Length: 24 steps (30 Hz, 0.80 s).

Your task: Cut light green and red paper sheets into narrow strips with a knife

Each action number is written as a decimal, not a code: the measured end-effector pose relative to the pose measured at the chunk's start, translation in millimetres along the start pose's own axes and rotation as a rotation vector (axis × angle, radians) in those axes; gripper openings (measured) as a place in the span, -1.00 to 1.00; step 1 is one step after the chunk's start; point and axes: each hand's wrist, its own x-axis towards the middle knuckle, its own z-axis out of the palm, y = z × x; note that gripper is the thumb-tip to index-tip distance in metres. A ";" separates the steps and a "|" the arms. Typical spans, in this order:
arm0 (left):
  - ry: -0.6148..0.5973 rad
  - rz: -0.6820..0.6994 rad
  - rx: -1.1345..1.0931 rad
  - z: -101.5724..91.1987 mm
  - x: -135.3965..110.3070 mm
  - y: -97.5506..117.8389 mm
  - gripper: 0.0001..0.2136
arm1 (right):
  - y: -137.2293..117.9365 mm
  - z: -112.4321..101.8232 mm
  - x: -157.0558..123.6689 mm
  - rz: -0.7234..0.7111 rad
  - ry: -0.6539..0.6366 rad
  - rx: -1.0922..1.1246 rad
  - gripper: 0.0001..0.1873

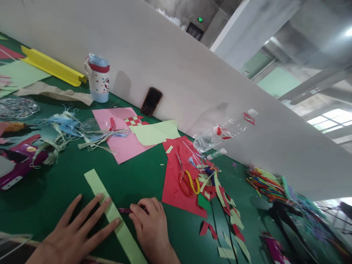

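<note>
Nearest lies the left hand, fingers spread and flat, its fingertips resting on a pale green paper strip. Taking straight ahead of the right hand as twelve o'clock, the strip is just beside it at nine o'clock, slanting between the two hands, which are apart. That right hand is curled around a slim dark-red tool, whose kind I cannot tell; one end points at the strip's edge.

Between one and two o'clock, orange-and-yellow-handled scissors lie on red paper, and a clear plastic bottle lies on its side beyond. Paper scraps are strewn at three o'clock. At twelve, a smartphone leans against the wall. Toward eleven are pink paper and a cartoon-printed mug; between ten and eleven, blue and cream tassels lie on the green tabletop.
</note>
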 end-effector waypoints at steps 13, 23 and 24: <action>-0.004 -0.064 0.007 2.4 -7.6 2.5 -0.06 | -0.9 0.8 -1.8 0.003 0.029 0.023 -0.89; 0.006 -0.032 0.008 -3.6 -0.2 2.3 -0.10 | -0.7 -3.7 1.0 -0.018 -0.003 0.050 -0.89; 0.001 -0.032 0.008 -2.6 -0.9 2.0 -0.10 | -1.1 -3.6 1.3 -0.016 -0.002 0.049 -0.90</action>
